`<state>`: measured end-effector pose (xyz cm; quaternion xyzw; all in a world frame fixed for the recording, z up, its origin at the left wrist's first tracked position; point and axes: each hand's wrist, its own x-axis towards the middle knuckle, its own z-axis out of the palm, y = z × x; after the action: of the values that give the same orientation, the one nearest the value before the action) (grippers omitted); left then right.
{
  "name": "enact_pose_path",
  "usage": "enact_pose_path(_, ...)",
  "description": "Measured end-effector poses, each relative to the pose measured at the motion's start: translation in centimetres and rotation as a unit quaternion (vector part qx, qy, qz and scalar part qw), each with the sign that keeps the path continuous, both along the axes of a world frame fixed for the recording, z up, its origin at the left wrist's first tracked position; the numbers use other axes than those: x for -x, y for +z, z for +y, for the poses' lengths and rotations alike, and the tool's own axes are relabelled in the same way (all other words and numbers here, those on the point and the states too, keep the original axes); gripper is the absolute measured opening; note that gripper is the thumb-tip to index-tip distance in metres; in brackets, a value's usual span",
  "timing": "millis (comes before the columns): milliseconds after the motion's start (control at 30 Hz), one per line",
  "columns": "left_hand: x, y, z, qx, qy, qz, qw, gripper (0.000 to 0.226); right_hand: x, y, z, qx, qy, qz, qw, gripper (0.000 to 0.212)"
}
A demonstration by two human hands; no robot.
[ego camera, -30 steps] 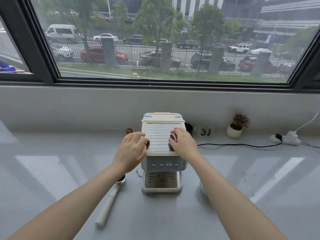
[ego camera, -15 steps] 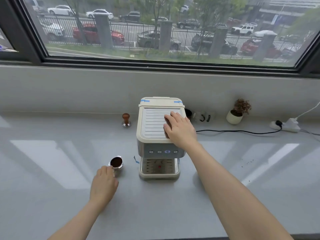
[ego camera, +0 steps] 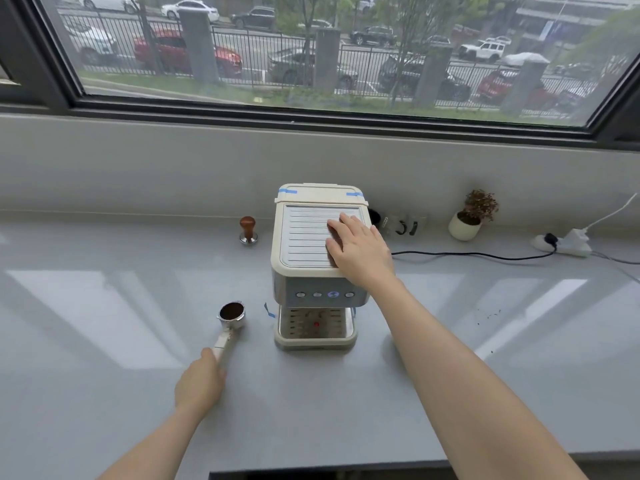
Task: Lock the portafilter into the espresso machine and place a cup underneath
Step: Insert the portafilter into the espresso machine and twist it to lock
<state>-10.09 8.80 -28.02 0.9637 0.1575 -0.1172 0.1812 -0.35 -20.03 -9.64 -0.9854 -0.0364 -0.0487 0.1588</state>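
A cream espresso machine (ego camera: 311, 271) stands mid-counter, its drip tray (ego camera: 315, 336) bare. Left of it lies the portafilter (ego camera: 231, 315), its metal basket full of dark ground coffee and its pale handle pointing toward me. My left hand (ego camera: 200, 384) is closed around the near end of that handle. My right hand (ego camera: 358, 249) rests flat, fingers spread, on the right side of the machine's ribbed top. Small glass cups (ego camera: 401, 223) stand behind the machine to its right, partly hidden.
A wooden-knobbed tamper (ego camera: 248, 231) stands behind the machine to the left. A potted plant (ego camera: 467, 220), a black cord (ego camera: 467, 254) and a white power strip (ego camera: 564, 244) lie at the back right. A wall and window run along the counter's far side.
My left hand left the machine's top, dropped to the counter and slid back along the portafilter handle to grip its end. The right hand stayed on the machine.
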Motion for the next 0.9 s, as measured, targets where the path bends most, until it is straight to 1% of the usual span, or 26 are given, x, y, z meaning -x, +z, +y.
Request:
enact_pose_path(133, 0.2, 1.0, -0.7, 0.023, 0.016, -0.042, 0.999, 0.011, 0.0, 0.1, 0.1, -0.004, -0.006, 0.007, 1.000, 0.047)
enact_pose_path(300, 0.6, 2.5, -2.4, 0.040, 0.004, -0.082, 0.996, 0.012, 0.2, 0.3, 0.1, -0.008, -0.008, 0.010, 1.000, 0.048)
enact_pose_path(467, 0.6, 4.3, -4.5, 0.010, -0.046, -0.110, 0.993, 0.013, 0.4, 0.3, 0.1, -0.008, -0.008, 0.016, 1.000, 0.048)
enact_pose_path(600, -0.1, 5.8, -6.4, 0.016, -0.076, -0.134, 0.988, 0.010, 0.4, 0.2, 0.1, -0.013, -0.008, 0.012, 1.000, 0.048)
enact_pose_path(700, -0.6, 6.7, -7.4, 0.035, -0.090, -0.138, 0.986, 0.012, 0.4, 0.2, 0.2, -0.016, -0.008, 0.014, 1.000, 0.048)
enact_pose_path(900, -1.8, 7.6, -8.4, 0.058, -0.094, -0.118, 0.987, 0.025, 0.4, 0.2, 0.1, -0.018, -0.009, 0.013, 1.000, 0.048)
